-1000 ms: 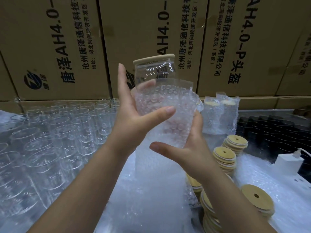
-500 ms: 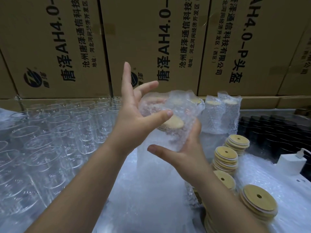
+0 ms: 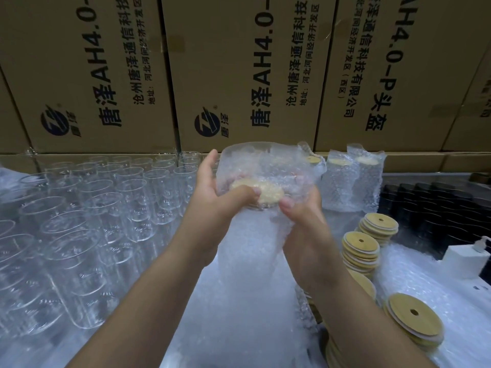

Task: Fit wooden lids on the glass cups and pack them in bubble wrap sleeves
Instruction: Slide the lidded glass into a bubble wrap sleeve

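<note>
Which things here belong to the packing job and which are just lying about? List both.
Job: bubble wrap sleeve with lidded cup inside, gripped by left hand and right hand; bare glass cups; wooden lid stacks; packed cups; bubble wrap pile.
Lying about: cardboard boxes; black items; white power adapter.

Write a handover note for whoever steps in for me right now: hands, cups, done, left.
Left hand and right hand both grip the bubble wrap sleeve around a cup, its wooden lid below the sleeve mouth.
Done: packed cups stand back right.
Left: set this one down, then lid and sleeve the bare glass cups at left; lid stacks at right.
</note>
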